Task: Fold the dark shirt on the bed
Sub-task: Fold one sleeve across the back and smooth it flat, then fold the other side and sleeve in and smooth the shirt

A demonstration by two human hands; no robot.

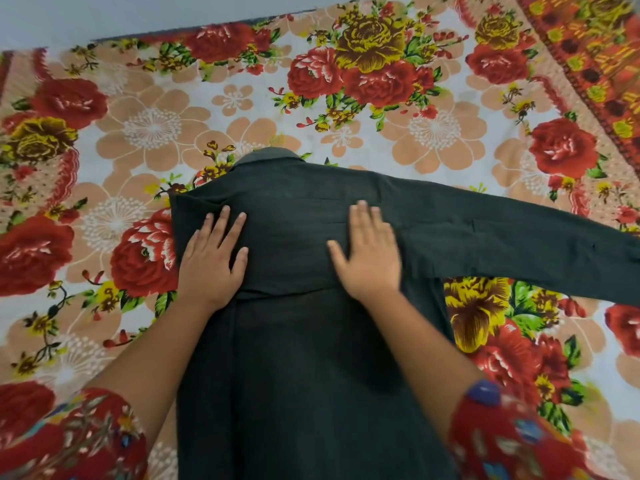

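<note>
Dark shirt (294,341), no readable label, lies under both flat palms.

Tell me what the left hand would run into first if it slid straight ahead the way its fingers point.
The left hand lies flat on the dark shirt, fingers aimed up toward the shoulder. Sliding on, it would likely cross the shirt's shoulder edge beside the collar, then meet only the floral bedsheet.

Shirt flat on bed, hands on top.
Shirt (294,341) centre on bedsheet (242,109); collar at 12, sleeve out to 3; L hand (211,265) at 10, R hand (370,258) at 1.
</note>
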